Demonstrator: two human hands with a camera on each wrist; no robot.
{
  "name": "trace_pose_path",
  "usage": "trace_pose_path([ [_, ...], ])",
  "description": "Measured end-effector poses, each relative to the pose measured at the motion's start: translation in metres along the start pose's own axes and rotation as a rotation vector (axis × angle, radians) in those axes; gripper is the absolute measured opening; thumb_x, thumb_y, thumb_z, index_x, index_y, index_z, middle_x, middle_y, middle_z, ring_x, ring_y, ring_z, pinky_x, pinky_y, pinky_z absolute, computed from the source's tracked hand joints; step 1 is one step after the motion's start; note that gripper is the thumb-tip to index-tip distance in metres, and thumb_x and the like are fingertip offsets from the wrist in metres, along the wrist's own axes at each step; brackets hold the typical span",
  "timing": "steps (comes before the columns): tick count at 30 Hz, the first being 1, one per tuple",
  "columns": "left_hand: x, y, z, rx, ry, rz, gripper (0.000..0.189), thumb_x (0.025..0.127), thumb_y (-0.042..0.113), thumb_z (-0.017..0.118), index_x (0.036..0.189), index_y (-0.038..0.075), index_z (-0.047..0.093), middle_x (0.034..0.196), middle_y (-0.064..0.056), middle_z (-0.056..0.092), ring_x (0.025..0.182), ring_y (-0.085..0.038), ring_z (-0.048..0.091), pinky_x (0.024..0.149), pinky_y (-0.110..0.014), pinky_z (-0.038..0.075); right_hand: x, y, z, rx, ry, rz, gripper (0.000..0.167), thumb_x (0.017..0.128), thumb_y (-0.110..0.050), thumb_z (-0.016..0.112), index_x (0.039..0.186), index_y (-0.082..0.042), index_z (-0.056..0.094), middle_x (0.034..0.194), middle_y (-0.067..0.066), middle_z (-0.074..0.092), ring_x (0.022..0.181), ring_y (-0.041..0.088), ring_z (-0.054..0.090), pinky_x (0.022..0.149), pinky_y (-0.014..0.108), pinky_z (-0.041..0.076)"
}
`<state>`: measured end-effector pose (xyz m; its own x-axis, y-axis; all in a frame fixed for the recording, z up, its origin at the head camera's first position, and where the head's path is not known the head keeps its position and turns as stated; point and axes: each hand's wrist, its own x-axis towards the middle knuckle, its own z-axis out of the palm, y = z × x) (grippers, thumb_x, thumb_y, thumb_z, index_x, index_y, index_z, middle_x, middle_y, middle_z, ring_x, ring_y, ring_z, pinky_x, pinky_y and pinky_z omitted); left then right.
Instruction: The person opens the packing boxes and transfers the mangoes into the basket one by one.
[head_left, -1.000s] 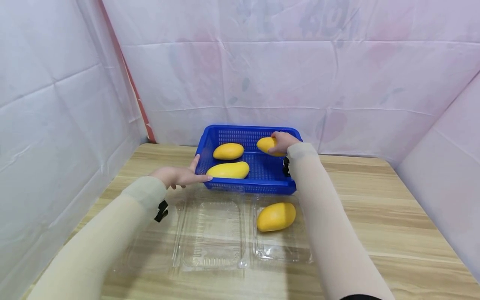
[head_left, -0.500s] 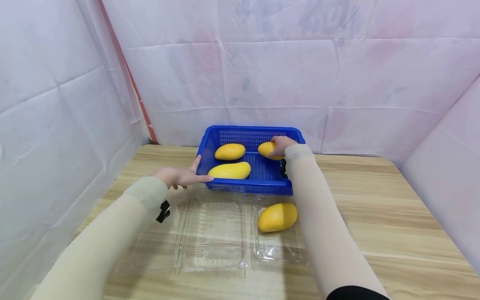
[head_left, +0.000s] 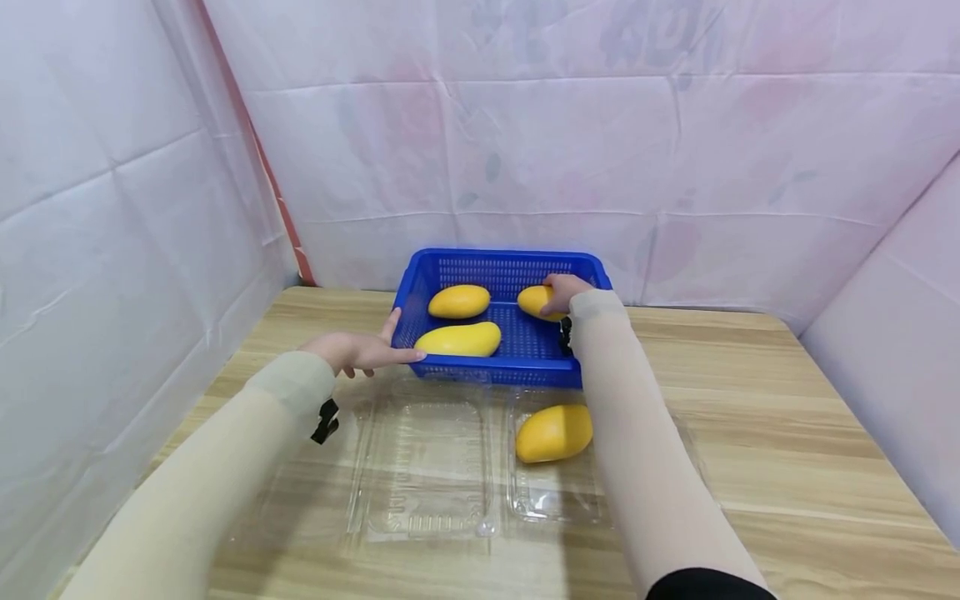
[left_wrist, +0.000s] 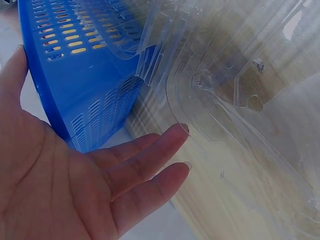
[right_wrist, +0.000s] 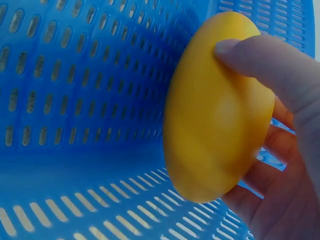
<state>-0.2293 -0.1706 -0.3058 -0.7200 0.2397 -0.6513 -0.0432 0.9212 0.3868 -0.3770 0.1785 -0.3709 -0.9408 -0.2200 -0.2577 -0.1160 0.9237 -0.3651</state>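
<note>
In the head view my left hand rests at the front left corner of a blue plastic basket, its thumb at the rim. The left wrist view shows that palm up close, with the fingers extended and holding nothing. Inside the basket on the right, my right hand grips a yellow mango, thumb on one side and fingers round the other. Two more mangoes lie in the basket's left half, one behind and one in front.
Before the basket lie clear plastic clamshell boxes on the wooden table. A mango sits in the right-hand box, which my right sleeve partly covers. White sheeting stands behind and along both sides.
My right hand has lowered slightly with the mango inside the basket. The left hand has stayed at the basket's corner.
</note>
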Motion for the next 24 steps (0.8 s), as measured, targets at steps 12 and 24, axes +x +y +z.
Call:
trace_pose_path([
  [12, -0.004, 0.003, 0.003, 0.01, 0.009, 0.0, 0.111, 0.078, 0.077, 0.042, 0.139, 0.025, -0.035, 0.153, -0.02, 0.01, 0.116, -0.035, 0.05, 0.087, -0.051, 0.042, -0.008, -0.008, -0.001, 0.019, -0.036, 0.015, 0.07, 0.078, -0.02, 0.074, 0.138, -0.003, 0.041, 0.137, 0.021, 0.043, 0.121, 0.035, 0.042, 0.101, 0.052, 0.032],
  [24, 0.0, -0.002, 0.003, 0.026, 0.01, 0.0, 0.112, 0.077, 0.079, 0.041, 0.138, 0.025, -0.036, 0.152, -0.021, 0.013, 0.115, -0.035, 0.051, 0.086, -0.052, 0.041, -0.016, -0.012, -0.009, -0.003, -0.065, 0.023, 0.072, 0.081, -0.023, 0.073, 0.14, 0.0, 0.038, 0.141, 0.021, 0.039, 0.126, 0.036, 0.037, 0.102, 0.05, 0.031],
])
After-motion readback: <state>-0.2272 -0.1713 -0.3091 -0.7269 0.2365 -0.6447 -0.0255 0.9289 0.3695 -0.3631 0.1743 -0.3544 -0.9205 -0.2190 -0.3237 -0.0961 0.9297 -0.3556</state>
